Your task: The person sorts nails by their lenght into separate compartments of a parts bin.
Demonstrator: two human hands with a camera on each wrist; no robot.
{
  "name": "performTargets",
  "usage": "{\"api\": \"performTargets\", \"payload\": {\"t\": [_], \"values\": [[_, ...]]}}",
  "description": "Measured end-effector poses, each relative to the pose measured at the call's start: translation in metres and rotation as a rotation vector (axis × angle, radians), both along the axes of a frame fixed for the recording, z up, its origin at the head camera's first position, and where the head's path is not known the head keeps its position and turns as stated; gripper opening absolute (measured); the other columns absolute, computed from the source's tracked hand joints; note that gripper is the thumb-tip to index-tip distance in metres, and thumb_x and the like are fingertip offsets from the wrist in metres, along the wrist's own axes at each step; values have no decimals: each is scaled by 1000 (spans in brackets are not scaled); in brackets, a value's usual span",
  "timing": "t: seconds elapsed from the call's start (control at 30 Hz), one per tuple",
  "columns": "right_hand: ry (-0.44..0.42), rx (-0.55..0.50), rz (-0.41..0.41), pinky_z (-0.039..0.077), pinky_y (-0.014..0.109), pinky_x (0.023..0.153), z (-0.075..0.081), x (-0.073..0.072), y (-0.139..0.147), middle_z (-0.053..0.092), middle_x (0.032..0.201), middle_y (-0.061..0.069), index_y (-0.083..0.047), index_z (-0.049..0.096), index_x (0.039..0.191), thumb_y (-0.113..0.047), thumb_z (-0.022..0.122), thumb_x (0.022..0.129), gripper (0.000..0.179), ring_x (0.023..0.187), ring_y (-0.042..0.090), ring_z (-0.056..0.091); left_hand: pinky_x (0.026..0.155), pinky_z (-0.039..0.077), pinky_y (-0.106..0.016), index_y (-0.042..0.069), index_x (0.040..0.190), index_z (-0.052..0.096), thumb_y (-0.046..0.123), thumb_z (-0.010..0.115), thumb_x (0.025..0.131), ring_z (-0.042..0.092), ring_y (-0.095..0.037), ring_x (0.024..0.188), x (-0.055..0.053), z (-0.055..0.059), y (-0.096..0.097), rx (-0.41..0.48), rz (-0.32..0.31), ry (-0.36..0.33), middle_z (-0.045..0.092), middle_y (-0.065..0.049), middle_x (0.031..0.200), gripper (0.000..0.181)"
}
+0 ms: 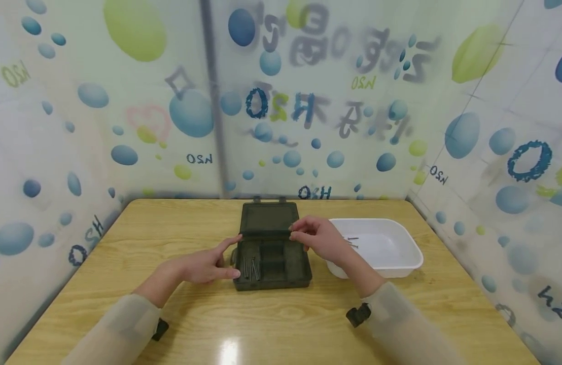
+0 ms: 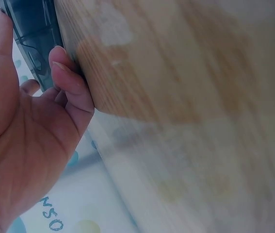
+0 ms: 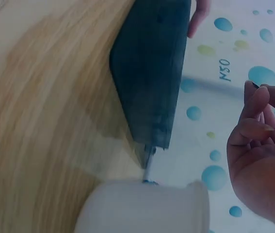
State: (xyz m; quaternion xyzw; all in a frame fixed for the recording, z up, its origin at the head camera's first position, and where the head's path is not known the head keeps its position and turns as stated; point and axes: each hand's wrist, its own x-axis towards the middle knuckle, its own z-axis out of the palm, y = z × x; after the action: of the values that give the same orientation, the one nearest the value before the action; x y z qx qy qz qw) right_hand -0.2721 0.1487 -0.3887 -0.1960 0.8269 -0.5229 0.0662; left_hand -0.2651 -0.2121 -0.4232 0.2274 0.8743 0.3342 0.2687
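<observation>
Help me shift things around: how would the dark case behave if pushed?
The dark case would probably slide rather than tip, since its low base sits flat on the table. The open lid might wobble, seeming hinged behind. The thin metal pieces inside may rattle, appearing loose.

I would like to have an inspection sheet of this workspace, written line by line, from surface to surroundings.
Surface: wood-grain table, glare in the foreground.
Job's things: dark box, lid open, slim metal pieces at its left; white tray to its right, holding more pieces.
Clutter: nothing seen.
Hands: left hand touches the box's left side; right hand seems to pinch a small dark item.
Cables: nothing seen.
Surroundings: pale walls, bubble prints.
</observation>
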Motion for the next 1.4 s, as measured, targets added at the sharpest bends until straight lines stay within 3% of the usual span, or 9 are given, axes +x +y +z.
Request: {"api": "performTargets", "payload": {"t": [0.17,0.43,0.7,1.13,1.4], "values": [[-50,-18,48,60,51,76,-7,1,-21,80,114,17,0,73,126,-18,70,109,24,79,38,68,65,46,-36,29,178,-1,52,70,106,49,-17,59,-1,1,0,1,0,-7,55,-2,74,105],[-62,18,97,64,46,76,-21,-1,-50,83,108,7,-2,76,122,-22,74,107,26,70,15,68,67,46,-35,28,178,0,55,71,105,52,-17,61,-1,0,0,-16,4,-1,57,-2,75,105],[-128,45,150,62,38,74,-27,0,-66,82,106,5,-3,77,122,-21,73,108,23,69,16,69,67,47,-36,28,178,1,56,70,105,54,-18,63,-2,-1,1,-23,7,3,60,-4,78,105],[-155,75,137,62,34,70,-35,-5,-77,82,99,-1,-13,79,112,-22,79,104,12,64,15,67,65,47,-35,26,178,2,55,71,105,54,-18,61,-1,0,1,-24,11,4,58,-3,75,105],[-159,70,127,61,36,71,-34,-5,-77,83,99,0,-12,78,116,-25,79,104,17,64,16,69,65,48,-36,28,178,0,55,70,106,53,-17,60,-2,-1,0,-12,3,1,58,-3,73,104]]}}
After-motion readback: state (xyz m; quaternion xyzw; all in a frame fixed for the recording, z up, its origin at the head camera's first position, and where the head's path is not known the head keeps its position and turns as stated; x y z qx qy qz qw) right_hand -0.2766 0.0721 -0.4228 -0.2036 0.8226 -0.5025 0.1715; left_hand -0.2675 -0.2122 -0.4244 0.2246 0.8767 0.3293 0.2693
